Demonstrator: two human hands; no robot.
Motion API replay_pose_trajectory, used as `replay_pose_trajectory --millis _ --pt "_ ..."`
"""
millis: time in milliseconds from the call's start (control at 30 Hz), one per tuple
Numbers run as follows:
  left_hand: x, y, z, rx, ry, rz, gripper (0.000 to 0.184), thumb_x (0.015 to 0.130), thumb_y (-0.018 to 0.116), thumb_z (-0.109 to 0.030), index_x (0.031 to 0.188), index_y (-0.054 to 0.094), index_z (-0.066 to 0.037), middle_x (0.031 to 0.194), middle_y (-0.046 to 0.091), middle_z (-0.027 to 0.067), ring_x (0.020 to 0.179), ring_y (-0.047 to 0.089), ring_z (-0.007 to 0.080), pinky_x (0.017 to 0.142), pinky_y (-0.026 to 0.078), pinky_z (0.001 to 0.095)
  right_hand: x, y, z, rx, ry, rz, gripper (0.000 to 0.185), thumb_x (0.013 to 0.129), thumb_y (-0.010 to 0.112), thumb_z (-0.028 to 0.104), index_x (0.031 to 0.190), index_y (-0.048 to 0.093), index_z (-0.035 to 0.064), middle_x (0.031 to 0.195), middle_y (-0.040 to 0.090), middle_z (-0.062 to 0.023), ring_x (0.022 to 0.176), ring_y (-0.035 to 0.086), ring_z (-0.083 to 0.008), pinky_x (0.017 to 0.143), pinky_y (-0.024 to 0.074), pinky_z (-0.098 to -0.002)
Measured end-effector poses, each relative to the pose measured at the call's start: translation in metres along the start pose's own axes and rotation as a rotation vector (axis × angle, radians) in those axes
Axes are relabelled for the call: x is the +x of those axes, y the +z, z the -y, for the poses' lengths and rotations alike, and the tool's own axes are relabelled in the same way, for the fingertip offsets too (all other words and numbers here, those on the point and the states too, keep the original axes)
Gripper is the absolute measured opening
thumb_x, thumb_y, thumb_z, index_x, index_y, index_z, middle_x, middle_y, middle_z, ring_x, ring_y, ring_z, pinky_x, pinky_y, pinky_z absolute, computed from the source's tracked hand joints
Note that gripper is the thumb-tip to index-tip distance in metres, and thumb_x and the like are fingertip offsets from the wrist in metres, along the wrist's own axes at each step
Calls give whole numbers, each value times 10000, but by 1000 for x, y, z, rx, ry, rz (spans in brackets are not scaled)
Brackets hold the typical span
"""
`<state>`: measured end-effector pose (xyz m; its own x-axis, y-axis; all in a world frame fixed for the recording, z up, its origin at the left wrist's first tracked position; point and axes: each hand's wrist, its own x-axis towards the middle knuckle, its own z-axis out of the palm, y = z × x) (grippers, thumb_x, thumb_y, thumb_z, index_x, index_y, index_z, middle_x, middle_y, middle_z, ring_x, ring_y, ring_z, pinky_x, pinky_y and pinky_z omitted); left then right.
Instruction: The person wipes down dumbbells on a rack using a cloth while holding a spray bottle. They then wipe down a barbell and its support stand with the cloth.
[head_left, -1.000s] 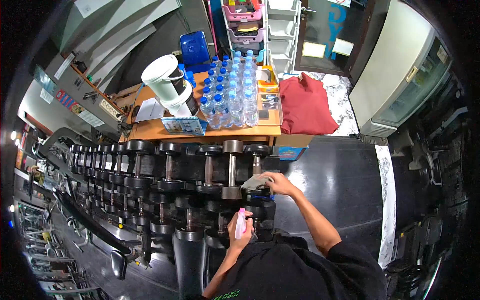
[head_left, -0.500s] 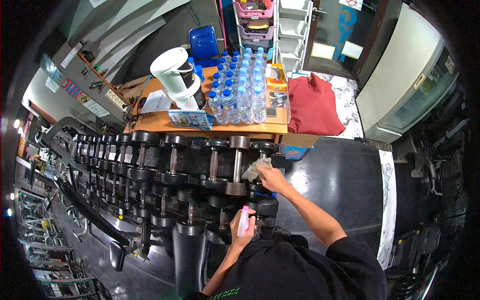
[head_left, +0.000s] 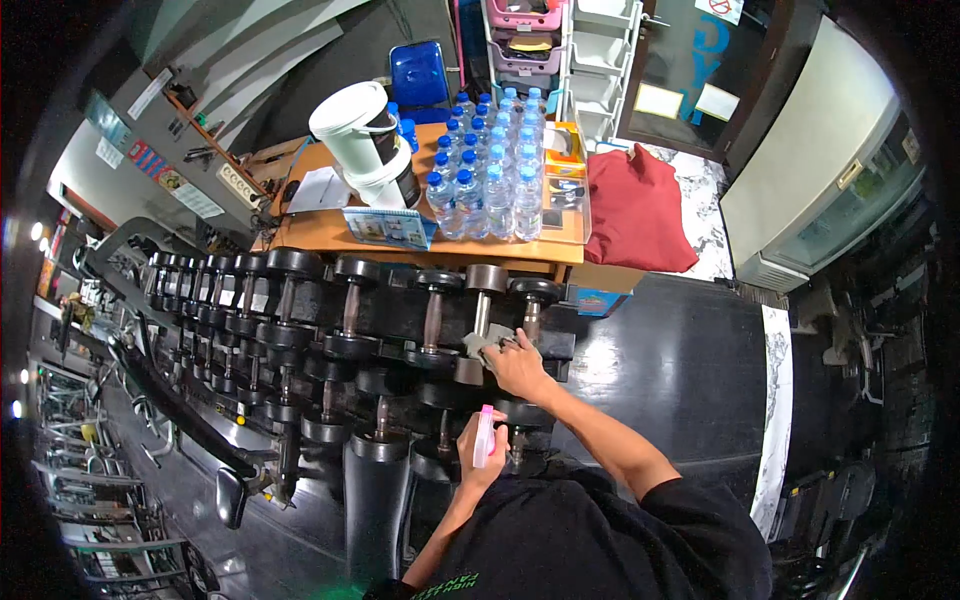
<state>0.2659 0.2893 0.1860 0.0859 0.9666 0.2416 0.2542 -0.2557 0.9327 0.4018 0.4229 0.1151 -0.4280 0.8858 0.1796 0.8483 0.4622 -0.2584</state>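
My right hand [head_left: 520, 370] presses a grey cloth [head_left: 481, 345] near the lower end of a dumbbell with a bare metal handle [head_left: 483, 312]. Beside it, at the right end of the upper row, lies a black-headed dumbbell [head_left: 534, 290], its lower head hidden behind my hand. A spray bottle with a pink top [head_left: 484, 440] is in the grip of my left hand [head_left: 470, 455], held close to my body above the lower row. Under that hand, a lower dumbbell [head_left: 445, 428] shows in part.
The rack holds several more dumbbells [head_left: 350, 310] to the left. Behind it a wooden table [head_left: 320, 158] carries water bottles [head_left: 485, 190], white buckets [head_left: 355, 140] and a desk calendar [head_left: 390, 228]. A padded bench [head_left: 378, 500] stands against the rack's front; a red cushion [head_left: 640, 215] lies beyond.
My right hand and the cloth have moved left and slightly down, from the rightmost upper dumbbell to the metal-handled one. My left hand still holds the spray bottle in nearly the same place.
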Motion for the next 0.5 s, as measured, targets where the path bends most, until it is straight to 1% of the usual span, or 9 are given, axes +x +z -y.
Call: replay_pose_trajectory --millis 67,133,200,233,300,333,400,433,500 --pt "-1 -1 -1 -36 -24 -68 113 883 610 0 991 578 -12 889 627 84 532 612 141 502 473 281 2 -3 4 -6 54 52 355 881 589 241 1215 552 127 866 677 -227 897 678 -366 1043 367 -566" --pt "-3 -5 -1 -26 -43 -82 113 883 609 2 990 577 -12 886 625 84 532 610 142 502 472 281 4 -13 6 -19 114 110 342 888 586 259 1202 556 127 858 677 -224 896 682 -358 1074 328 -577" --pt "-5 -7 -1 -19 -61 -91 112 884 608 3 990 576 -12 882 624 85 532 609 143 502 471 282 11 -23 4 64 189 387 384 908 515 249 1283 524 165 889 692 -227 968 672 -369 1099 256 -624" --pt "-6 -7 0 -4 -60 -100 110 885 607 4 989 577 -12 884 624 85 531 610 143 501 473 281 12 -25 2 65 188 387 384 908 515 249 1283 524 165 889 692 -227 968 672 -369 1099 256 -624" --pt "-6 -9 -2 11 -59 -111 107 885 606 5 988 578 -12 885 625 85 530 610 142 500 474 281 7 -28 -10 138 135 351 384 908 541 254 1281 538 162 956 689 -223 1014 649 -379 1078 327 -577" --pt "-6 -10 -2 13 -64 -114 105 886 604 5 986 580 -12 886 626 85 529 611 141 499 475 281 1 -30 -16 139 133 354 384 908 541 254 1281 538 162 956 689 -223 1014 649 -379 1078 327 -577" --pt "-8 -12 -2 14 -71 -118 102 886 603 6 984 581 -12 887 626 84 528 611 141 498 477 281 -16 -44 -28 425 45 162 375 907 600 233 1266 544 140 1044 673 -209 1025 639 -376 1071 371 -542" --pt "-9 -12 0 16 -77 -131 100 887 601 5 984 582 -12 888 627 83 528 611 140 498 479 280 -26 -52 -29 480 106 169 384 902 610 166 1279 547 129 1182 640 -182 1110 603 -373 1054 409 -478" --pt "-9 -13 3 16 -85 -147 99 888 599 5 984 582 -13 889 627 82 527 612 139 498 480 278 -49 -51 -40 548 103 103 396 894 619 134 1283 548 123 1208 627 -180 1123 593 -376 1036 429 -464"
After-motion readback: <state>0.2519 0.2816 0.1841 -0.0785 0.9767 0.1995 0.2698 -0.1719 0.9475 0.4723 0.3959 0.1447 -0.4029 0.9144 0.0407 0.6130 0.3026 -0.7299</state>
